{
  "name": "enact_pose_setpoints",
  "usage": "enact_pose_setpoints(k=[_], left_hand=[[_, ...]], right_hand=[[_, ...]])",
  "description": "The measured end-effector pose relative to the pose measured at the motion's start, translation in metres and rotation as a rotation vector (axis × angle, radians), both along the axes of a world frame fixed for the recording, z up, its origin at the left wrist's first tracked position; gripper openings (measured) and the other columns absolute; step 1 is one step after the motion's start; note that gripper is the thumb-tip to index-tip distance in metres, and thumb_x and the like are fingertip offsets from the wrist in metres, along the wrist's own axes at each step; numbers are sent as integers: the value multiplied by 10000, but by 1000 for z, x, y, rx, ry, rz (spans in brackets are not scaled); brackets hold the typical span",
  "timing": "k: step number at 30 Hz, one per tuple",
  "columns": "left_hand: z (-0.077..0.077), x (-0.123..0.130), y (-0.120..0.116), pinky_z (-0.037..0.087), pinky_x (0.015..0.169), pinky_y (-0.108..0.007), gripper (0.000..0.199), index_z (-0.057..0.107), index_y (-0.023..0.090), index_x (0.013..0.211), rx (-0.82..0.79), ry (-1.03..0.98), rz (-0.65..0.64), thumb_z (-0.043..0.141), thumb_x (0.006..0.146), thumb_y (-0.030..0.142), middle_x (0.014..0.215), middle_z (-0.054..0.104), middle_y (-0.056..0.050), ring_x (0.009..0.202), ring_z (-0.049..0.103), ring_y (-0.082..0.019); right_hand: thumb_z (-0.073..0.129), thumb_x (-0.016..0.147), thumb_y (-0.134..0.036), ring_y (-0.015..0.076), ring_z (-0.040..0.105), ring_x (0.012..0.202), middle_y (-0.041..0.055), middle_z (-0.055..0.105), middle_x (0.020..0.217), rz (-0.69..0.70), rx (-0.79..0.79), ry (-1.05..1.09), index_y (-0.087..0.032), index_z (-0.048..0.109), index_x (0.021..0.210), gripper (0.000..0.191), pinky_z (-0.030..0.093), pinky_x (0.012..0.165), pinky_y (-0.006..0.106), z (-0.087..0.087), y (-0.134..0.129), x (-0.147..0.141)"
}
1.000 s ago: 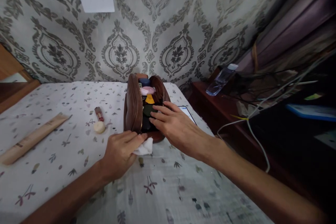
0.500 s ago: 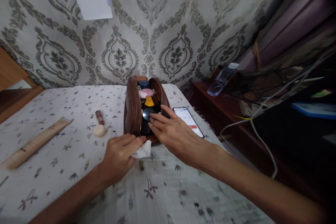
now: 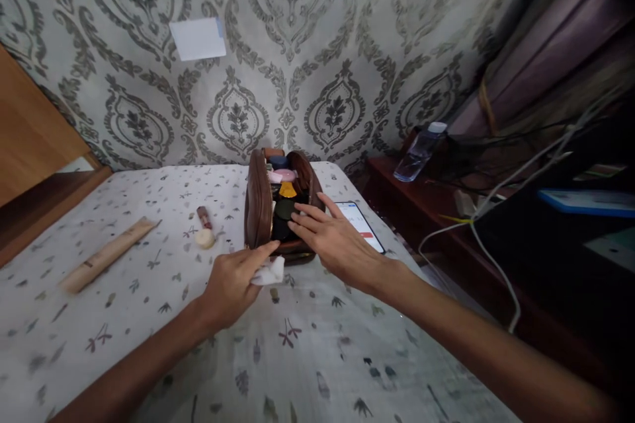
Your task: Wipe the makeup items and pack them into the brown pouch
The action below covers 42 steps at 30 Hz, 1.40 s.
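Observation:
An unzipped brown pouch (image 3: 258, 201) stands on the patterned bed cover. Inside it are a dark round item (image 3: 285, 209), a yellow item (image 3: 288, 190), a pink item (image 3: 282, 175) and a dark blue one (image 3: 278, 162). My left hand (image 3: 233, 284) is closed on a crumpled white tissue (image 3: 269, 272), its index finger at the pouch's near edge. Over the pouch's right side reaches my right hand (image 3: 335, 238), fingers spread, fingertips at the dark round item. Whether it grips anything there is not visible.
A phone (image 3: 361, 228) lies right of the pouch. Leftward are a small dark red tube (image 3: 203, 217), a round cream item (image 3: 204, 238) and a long beige packet (image 3: 112, 254). A water bottle (image 3: 419, 153) and cables (image 3: 496, 271) are at the right.
The view has shifted a little. The round item under my right fingertips looked shiny and bluish before and now looks dark. My left hand still has the tissue.

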<state>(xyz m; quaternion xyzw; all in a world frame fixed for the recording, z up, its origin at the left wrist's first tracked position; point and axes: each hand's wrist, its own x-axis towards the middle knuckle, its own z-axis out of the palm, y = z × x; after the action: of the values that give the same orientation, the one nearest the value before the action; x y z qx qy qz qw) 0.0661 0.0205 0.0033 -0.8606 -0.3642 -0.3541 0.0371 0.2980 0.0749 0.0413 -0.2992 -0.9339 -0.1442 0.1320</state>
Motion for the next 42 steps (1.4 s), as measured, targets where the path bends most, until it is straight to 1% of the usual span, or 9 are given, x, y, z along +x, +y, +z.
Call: enact_pose_setpoints(k=[5,8,11,16,23,27,31,38,42], left_hand=[[-4,-24,-22,571,670,-254,538,554,182,1269,-70,46,122,447,753,73,998,775,-67,786,736,-187],[-11,-52,-31,531,636,-239,420,603,202,1159,-157,57,250,459,776,107,907,766,-39,709,709,-177],[-16,-83,-29,512,656,-269,310,622,212,1107,-285,42,466,474,835,206,867,743,-32,711,687,-201],[-15,-110,-4,496,870,-354,381,582,191,1220,-405,-64,648,429,919,366,1158,677,-103,1034,643,-269],[-7,-115,55,478,881,-350,491,515,242,1345,-571,56,789,313,978,497,1188,618,-112,1086,618,-271],[-3,-123,100,484,791,-337,562,545,225,1287,-770,141,899,491,871,599,1061,701,-103,1014,656,-300],[-6,-126,130,475,720,-289,578,590,188,1205,-845,159,924,678,721,491,1084,719,-110,986,671,-289],[-11,-125,136,456,643,-275,437,602,191,1111,-843,76,930,645,722,384,953,718,-79,861,671,-258],[5,-121,122,466,720,-295,445,506,198,1216,-692,-34,968,522,818,396,1017,674,-81,903,641,-244]], right_hand=[[414,792,64,379,447,1388,201,647,1308,37,-28,54,-73,642,1209,494,246,1179,657,-1,-5,4],[384,809,56,322,477,1378,136,620,1371,39,-41,205,-164,609,1276,563,304,1180,605,-1,-17,4],[412,895,-17,272,541,1316,82,648,1334,30,-19,456,-253,624,1253,478,402,1132,567,-7,-36,-1],[471,907,-21,265,633,1145,110,716,1184,132,-65,655,-202,675,1158,371,542,954,514,-31,-71,-25],[482,868,-1,229,637,1055,107,731,1067,198,-394,682,-172,699,1019,315,586,887,421,-62,-92,-65],[506,849,5,204,651,1009,92,736,1037,182,-537,732,-186,698,997,308,584,877,374,-77,-93,-79],[494,848,10,192,666,931,72,748,945,173,-610,866,-186,694,967,304,584,824,347,-90,-91,-82],[483,852,-7,182,671,863,47,730,877,26,-713,973,-207,710,933,312,569,785,319,-86,-91,-74],[480,872,-53,182,667,851,54,714,859,33,-754,1013,-196,719,948,289,559,760,306,-83,-94,-74]])
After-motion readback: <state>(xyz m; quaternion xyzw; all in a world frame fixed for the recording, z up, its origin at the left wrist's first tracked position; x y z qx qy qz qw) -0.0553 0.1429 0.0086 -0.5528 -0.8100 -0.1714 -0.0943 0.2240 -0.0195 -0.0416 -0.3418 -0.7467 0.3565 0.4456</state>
